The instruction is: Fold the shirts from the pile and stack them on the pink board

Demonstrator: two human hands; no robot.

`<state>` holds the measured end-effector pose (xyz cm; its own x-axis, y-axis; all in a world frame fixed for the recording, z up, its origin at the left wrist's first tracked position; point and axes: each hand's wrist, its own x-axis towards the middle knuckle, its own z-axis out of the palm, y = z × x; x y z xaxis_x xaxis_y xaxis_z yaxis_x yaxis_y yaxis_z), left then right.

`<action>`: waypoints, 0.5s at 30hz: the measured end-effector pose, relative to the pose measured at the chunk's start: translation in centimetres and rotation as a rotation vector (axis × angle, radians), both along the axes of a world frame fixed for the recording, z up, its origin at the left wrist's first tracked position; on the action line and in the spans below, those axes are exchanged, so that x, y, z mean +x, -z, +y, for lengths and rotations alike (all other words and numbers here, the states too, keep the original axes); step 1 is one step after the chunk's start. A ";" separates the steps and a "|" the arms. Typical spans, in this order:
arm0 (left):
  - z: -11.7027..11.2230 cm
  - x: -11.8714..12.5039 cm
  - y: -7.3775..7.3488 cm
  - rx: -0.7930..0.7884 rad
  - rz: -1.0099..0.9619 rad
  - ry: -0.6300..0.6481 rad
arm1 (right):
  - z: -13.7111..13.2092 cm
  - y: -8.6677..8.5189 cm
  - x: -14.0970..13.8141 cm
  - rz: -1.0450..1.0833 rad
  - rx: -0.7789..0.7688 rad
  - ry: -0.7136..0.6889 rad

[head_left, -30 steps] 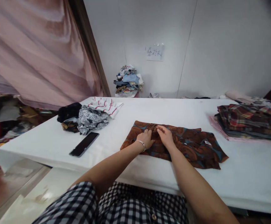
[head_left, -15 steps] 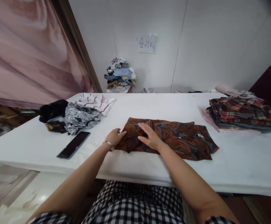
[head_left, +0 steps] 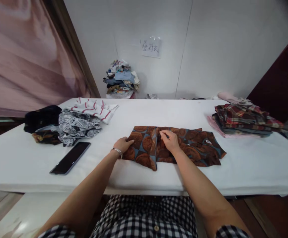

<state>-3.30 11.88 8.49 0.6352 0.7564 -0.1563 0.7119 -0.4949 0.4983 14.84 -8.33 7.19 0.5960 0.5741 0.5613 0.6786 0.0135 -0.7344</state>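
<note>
A brown patterned shirt with blue shapes [head_left: 144, 145] lies in a long folded strip on the white table. Its left part is turned over toward the right, and the flap's loose edge runs below my right hand. My right hand [head_left: 170, 140] pinches that edge near the strip's far side. At the left end, my left hand [head_left: 122, 145] grips the fold, thumb on top; its other fingers are partly hidden. A small pale label [head_left: 209, 142] shows on the right part of the shirt.
A dark phone [head_left: 71, 158] lies left of the shirt. Behind it sit crumpled black, patterned and red-striped clothes [head_left: 78, 127]. A stack of folded plaid garments [head_left: 243, 117] stands at the right. Beyond the table, a tall clothes pile [head_left: 121, 79] stands against the wall.
The shirt's left part has been turned over toward the right, showing a brighter pattern. My right hand has gone from spread fingers to a pinch, slightly to the right. The view has shifted.
</note>
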 end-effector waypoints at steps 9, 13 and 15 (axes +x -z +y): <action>1.1 1.0 -0.7 -0.133 -0.135 0.048 | 0.6 1.6 1.1 0.164 0.033 0.132; 4.1 -2.2 -1.4 -0.075 -0.172 -0.045 | 0.1 1.5 0.9 0.186 0.026 0.108; 6.0 -4.3 -1.4 -0.035 -0.150 -0.128 | 0.0 1.4 0.5 0.181 0.003 0.072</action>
